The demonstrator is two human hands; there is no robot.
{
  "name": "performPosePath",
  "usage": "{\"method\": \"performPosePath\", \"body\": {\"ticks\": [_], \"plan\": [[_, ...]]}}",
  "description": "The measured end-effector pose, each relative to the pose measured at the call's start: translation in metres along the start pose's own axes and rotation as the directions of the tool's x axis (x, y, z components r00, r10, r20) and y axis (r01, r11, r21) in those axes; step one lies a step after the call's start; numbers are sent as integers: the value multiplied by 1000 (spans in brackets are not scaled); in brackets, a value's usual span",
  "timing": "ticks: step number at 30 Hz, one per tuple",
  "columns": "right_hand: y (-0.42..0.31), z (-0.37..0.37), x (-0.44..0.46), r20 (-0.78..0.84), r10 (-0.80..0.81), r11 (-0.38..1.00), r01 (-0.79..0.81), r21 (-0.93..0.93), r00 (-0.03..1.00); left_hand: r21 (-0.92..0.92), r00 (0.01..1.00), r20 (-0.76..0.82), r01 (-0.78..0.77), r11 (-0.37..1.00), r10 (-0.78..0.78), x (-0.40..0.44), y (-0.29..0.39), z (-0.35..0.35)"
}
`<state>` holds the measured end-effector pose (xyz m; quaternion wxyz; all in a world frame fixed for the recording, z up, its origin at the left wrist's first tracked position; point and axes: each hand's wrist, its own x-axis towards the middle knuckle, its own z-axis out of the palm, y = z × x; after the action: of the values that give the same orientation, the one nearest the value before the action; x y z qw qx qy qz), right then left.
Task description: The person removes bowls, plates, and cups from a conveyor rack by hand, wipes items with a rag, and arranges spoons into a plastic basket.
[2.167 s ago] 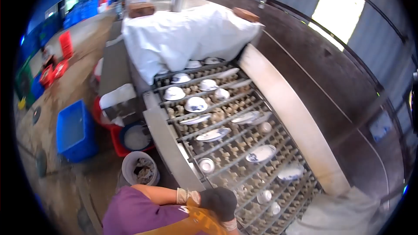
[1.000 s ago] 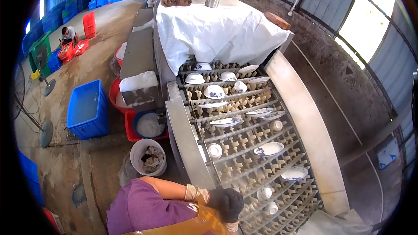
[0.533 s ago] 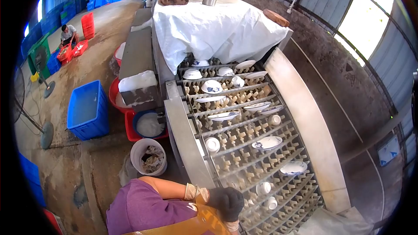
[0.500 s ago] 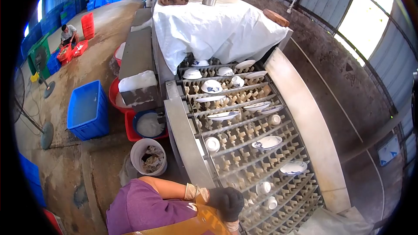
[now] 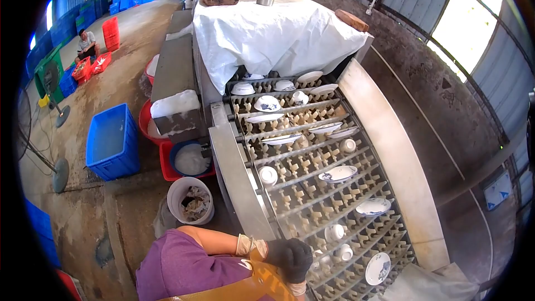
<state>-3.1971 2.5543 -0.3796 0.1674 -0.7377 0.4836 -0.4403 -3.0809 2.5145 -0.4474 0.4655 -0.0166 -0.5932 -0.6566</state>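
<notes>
Nearest us, the gloved left hand (image 5: 277,252) and right hand (image 5: 298,266) meet, fingers (image 5: 304,253) curled; we cannot tell whether they grip anything. Just right of the fingers, two white cups (image 5: 334,233) rest on the pegged conveyor (image 5: 312,195), with a plate (image 5: 378,268) farther right. Well beyond the fingers, bowls (image 5: 267,103) sit near the white sheet (image 5: 278,39). We judge this a waiting step; any reach calls for parting the hands.

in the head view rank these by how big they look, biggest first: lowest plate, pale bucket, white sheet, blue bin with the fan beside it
1. white sheet
2. blue bin
3. pale bucket
4. lowest plate
</notes>
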Motion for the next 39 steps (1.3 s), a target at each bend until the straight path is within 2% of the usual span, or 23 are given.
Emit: {"method": "performPosePath", "body": {"ticks": [3, 5, 6, 8, 11, 12, 14, 15, 17, 18, 20, 23, 24, 26, 30, 32, 33, 34, 35, 36, 37, 38, 39], "plan": [[1, -3, -4, -5, -4, 1000, 4, -3, 1000, -103, 1000, 24, 2, 995, 0, 6, 11, 7], [3, -5, -7, -15, -2, 1000, 2, -1, 1000, 212, 984, 63, 151, 966, -167, 2, 9, 7], [3, -6, -9, -7, 1, 1000, -1, -3, 1000, 212, 984, 64, 151, 965, -168, 9, 24, 13], [3, -9, -12, 2, 6, 1000, -6, -4, 1000, 461, 875, -28, 440, 771, -483, 30, 68, 27], [-2, -14, -11, -21, -6, 1000, 6, 19, 1000, 371, 882, -110, 464, 805, -458, 10, 24, 23], [-3, -16, -12, -12, 3, 1000, -2, 16, 1000, 371, 882, -109, 464, 805, -458, 14, 23, 25], [-3, -19, -14, -3, 13, 1000, -13, 12, 1000, 60, 996, 81, 40, 997, -45, 29, 24, 31], [-3, -20, -15, 3, 14, 1000, -14, 16, 1000, 59, 996, 82, 42, 997, -47, 24, 22, 33], [-3, -23, -17, 8, 20, 1000, -20, 18, 1000, 229, 972, -123, 225, 947, -201, 4, 7, 37], [-2, -24, -17, 18, 0, 1000, 0, 8, 1000, 225, 971, -121, 227, 947, -204, -2, -5, 35], [-3, -26, -20, 24, -14, 1000, 14, -2, 1000, 771, 986, 74, 39, 636, -151, -15, -32, 26], [-3, -28, -24, 1, -15, 1000, 15, 8, 1000, 628, 996, -61, 85, 774, -60, -37, -86, 22], [-4, -30, -25, 8, 1, 1000, -1, 4, 1000, 628, 996, -61, 86, 774, -61, -29, -65, 28], [-5, -31, -25, 15, 17, 1000, -17, 1, 1000, 299, 963, -127, 266, 916, -238, -1, -2, 44], [-2, -34, -27, -13, -38, 998, 39, 48, 999, 148, 978, -103, 198, 969, -184, -5, -16, 49], [4, -38, -31, -8, -80, 992, 81, 99, 997, 496, 973, -42, 216, 841, -225, -2, -2, 49], [0, -48, -27, 123, -7, 998, -1, 63, 992, 617, 980, 2, 157, 771, -200, -9, -10, 46], [7, -47, -34, 75, -20, 999, 18, 29, 997, 595, 958, 159, 101, 797, -240, -13, -22, 40], [9, -50, -31, 115, -98, 994, 93, 51, 989, 579, 854, 104, 365, 729, -510, -17, -30, 42], [20, -51, -41, 97, -255, 963, 261, -61, 962, 612, 893, 115, 281, 739, -435, -14, -39, 43], [31, -54, -49, 109, -274, 959, 280, -50, 956, 135, 878, 110, 450, 883, -465, -13, -46, 48], [18, -67, -48, 83, -233, 971, 237, -40, 969, 476, 895, 122, 327, 817, -429, 2, -32, 61], [8, -67, -43, 157, -33, 999, 36, -17, 987, 612, 937, 195, 114, 782, -289, -5, -45, 50]]}}
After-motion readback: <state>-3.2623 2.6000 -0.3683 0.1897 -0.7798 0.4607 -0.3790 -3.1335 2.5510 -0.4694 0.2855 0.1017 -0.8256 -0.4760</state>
